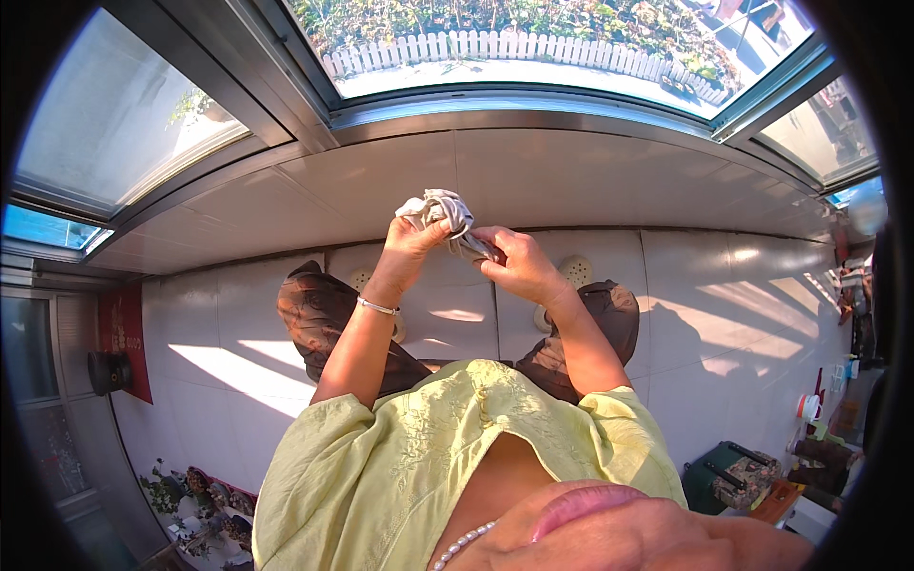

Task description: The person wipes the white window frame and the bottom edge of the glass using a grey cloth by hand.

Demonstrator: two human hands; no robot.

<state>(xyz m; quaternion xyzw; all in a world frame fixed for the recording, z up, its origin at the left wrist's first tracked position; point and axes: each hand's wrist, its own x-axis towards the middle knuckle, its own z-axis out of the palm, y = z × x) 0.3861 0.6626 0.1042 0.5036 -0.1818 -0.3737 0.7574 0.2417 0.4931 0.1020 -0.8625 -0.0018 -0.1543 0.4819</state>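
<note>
- Plainly, on the left side, the left hand (407, 246), above a silver bracelet (378, 305), grips a pale cloth (443, 206), thumb pressed over it, most fingers hidden behind.
- Between the two hands the cloth is up in the air, clear of the floor (209, 409) — gathered into a thick, twisted bunch. That gathering looks done; the cloth is neither opened out nor set down, so the handling seems only partway through. Whether it is damp, I cannot tell.
- Next along, the right hand (524, 267) pinches the cloth's narrower end.
- Farthest right, a dark green bag (709, 485) sits untouched — well apart from both hands.
</note>
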